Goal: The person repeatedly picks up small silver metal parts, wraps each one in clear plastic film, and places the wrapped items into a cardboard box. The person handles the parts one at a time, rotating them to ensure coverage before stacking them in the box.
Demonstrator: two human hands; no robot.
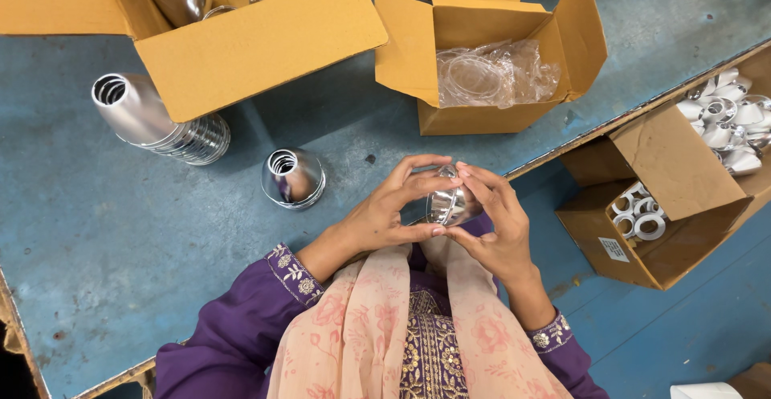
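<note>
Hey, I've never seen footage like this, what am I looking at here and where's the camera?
The camera sits on a person's head, looking down at their own hands over a blue worktable. The left hand and right hand together hold a small shiny reflector cup. On the table lie a loose silver cup, a stack of nested cups, and open cardboard boxes: a large one and one with clear plastic rings. A box of white rings sits lower right.
</note>
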